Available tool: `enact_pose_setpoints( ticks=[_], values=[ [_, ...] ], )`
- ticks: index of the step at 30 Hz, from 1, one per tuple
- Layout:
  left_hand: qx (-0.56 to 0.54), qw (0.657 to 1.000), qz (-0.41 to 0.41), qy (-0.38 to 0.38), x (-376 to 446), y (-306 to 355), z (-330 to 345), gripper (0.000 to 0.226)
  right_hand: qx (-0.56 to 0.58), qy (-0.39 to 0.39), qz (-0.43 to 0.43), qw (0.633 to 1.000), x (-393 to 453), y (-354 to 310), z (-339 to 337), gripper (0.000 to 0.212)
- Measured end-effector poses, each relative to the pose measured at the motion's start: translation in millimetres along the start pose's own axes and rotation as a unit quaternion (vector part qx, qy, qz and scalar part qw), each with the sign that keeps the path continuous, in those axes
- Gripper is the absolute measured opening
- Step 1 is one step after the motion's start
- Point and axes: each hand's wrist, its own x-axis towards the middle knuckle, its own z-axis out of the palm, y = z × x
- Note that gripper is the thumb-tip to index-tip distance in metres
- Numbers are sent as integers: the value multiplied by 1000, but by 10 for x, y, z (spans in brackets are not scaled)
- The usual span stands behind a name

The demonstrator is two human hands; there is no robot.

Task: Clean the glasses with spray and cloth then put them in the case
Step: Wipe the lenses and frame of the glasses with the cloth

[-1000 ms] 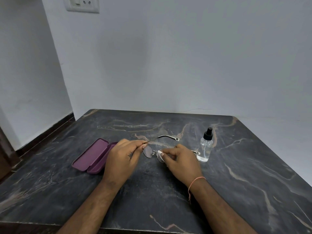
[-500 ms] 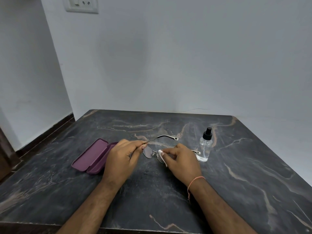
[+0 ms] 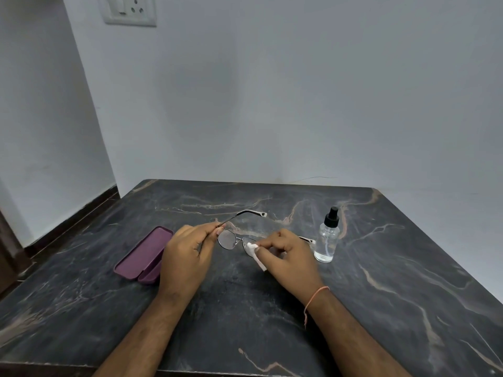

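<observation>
Thin metal-framed glasses [image 3: 228, 239] with unfolded arms hang just above the dark marble table [image 3: 381, 281]. My left hand [image 3: 187, 257] pinches the frame at its left hinge. My right hand [image 3: 288, 257] pinches a small white cloth [image 3: 253, 250] against the right lens, which the cloth and fingers mostly cover. A purple glasses case [image 3: 144, 254] lies open to the left of my left hand. A clear spray bottle [image 3: 328, 238] with a black nozzle stands upright just right of my right hand.
The table sits in a corner against pale walls on its far and left sides. A wall socket [image 3: 129, 9] is high on the far wall. The table's front edge runs along the bottom of the view, under my forearms.
Both hands stay in nearly the same place. My right thumb and the cloth have shifted slightly over the right lens.
</observation>
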Motion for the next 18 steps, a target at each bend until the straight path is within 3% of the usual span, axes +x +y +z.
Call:
enact_pose_setpoints(
  ticks=[7,11,13,15,18],
  values=[
    [-3,999,-20,27,3,-30,-2,24,153,42,50,986,16,-39,-38,11],
    [-19,997,-46,62,17,-51,-11,24,158,59,74,983,16,-19,-68,12],
    [-34,996,-56,69,17,-40,-11,23,148,73,50,985,14,-22,-65,7],
    [-53,994,-70,69,17,-31,-6,23,126,76,15,989,9,-36,-77,25],
    [-85,989,-98,73,27,-36,-3,28,103,74,-30,991,-11,-71,-101,25]
  ],
)
